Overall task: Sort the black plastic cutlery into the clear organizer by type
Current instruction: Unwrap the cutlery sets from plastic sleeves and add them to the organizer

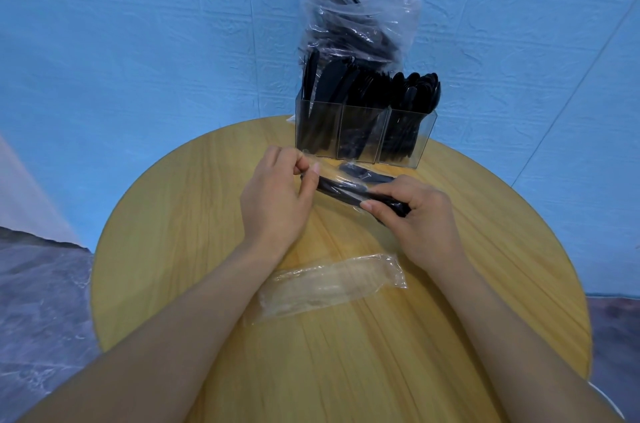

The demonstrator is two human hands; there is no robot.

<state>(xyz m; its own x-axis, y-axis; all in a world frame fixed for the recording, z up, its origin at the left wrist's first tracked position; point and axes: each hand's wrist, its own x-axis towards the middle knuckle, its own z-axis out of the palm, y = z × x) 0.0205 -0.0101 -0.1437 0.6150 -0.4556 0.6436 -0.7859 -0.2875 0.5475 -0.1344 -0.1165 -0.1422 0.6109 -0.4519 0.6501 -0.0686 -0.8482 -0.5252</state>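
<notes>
At mid-frame the left hand [277, 194] pinches the slippery wrapper end while the right hand [415, 211] grips the light, stiff cutlery pack [343, 189].

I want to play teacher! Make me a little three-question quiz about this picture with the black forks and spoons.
1. True or false: the clear organizer has three compartments, all holding black cutlery.
2. What lies on the round table between the person's forearms? A) a spoon B) an empty clear wrapper C) a cup
3. Fill in: both hands hold a wrapped ____ of black cutlery.

Key:
1. True.
2. B, the empty wrapper.
3. Packet: the left hand pinches the wrapper end, and the right hand grips the cutlery packet.
</notes>
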